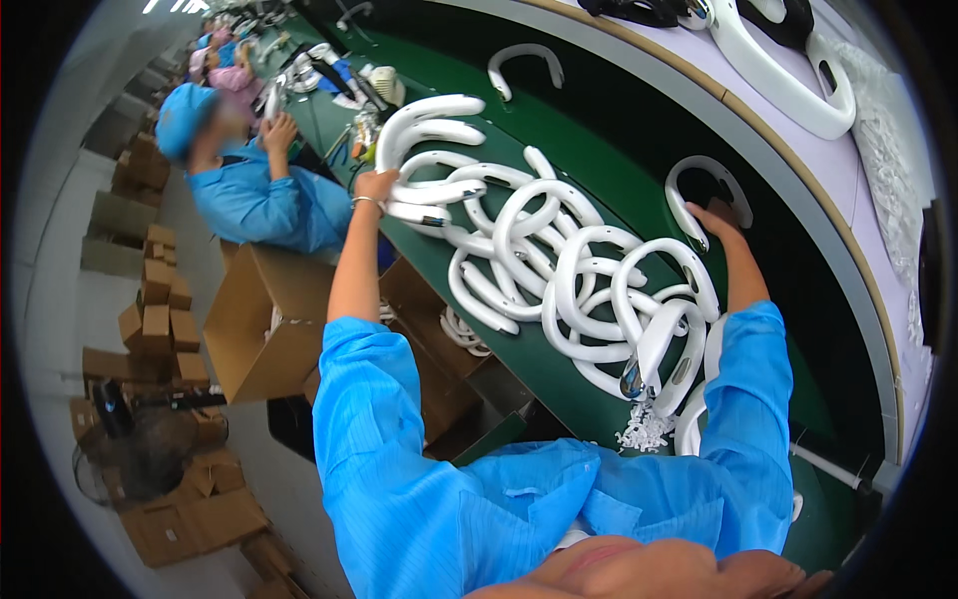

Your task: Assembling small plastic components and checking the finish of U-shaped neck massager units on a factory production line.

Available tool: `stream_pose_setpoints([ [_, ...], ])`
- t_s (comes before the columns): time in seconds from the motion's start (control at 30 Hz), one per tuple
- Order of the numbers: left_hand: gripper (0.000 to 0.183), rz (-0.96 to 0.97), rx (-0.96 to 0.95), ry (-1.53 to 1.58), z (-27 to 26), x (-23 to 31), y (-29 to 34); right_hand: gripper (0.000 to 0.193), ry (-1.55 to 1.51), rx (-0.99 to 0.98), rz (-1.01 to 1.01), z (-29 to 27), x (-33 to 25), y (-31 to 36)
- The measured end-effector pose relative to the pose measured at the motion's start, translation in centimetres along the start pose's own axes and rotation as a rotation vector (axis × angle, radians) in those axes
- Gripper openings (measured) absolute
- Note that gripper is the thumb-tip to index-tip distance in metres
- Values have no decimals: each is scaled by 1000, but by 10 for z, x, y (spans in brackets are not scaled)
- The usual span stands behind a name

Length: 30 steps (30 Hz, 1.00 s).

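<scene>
Far left on the green work surface, my left hand [375, 187] is closed on the near end of a stack of white C-shaped neckbands [424, 120]. My right hand [717, 222] reaches to the right and grips a single white C-shaped neckband [691, 178] with a dark, shiny end. Its fingers are partly hidden behind the band. Between my arms lies a tangled pile of similar neckbands [544, 215], overlapping one another. A heap of small white parts [647, 427] sits by the pile's near end.
Another neckband [526, 55] lies farther along the green surface [599, 160]. A raised pale shelf [788, 90] runs along the right. At left, a co-worker in blue [264, 200] handles something near tools. Open cardboard boxes [264, 319] stand below, with a fan [135, 439] beyond.
</scene>
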<state>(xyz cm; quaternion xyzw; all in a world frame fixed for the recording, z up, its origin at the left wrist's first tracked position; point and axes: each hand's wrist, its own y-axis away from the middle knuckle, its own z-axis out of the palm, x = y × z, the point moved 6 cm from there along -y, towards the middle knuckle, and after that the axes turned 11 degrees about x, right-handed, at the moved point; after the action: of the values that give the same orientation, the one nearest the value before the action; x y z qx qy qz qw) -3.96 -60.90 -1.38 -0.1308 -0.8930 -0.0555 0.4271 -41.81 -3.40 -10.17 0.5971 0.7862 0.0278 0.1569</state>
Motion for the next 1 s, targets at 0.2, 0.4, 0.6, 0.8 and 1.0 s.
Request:
stream_pose_setpoints([
  [0.2,40,-167,-166,70,30,-33,-47,81,-61,-39,-121,22,-2,-23],
  [0.4,41,-203,-142,188,44,-43,-58,51,-69,21,-245,16,-26,-6],
  [0.6,36,-291,-51,494,16,-40,-65,40,-474,254,-548,-93,-189,131],
  [0.8,33,-298,38,679,-13,-40,-64,22,-468,334,-980,-41,-356,234],
  [1.0,29,-422,-129,891,-52,-62,-40,9,-136,346,-1056,35,-403,232],
])
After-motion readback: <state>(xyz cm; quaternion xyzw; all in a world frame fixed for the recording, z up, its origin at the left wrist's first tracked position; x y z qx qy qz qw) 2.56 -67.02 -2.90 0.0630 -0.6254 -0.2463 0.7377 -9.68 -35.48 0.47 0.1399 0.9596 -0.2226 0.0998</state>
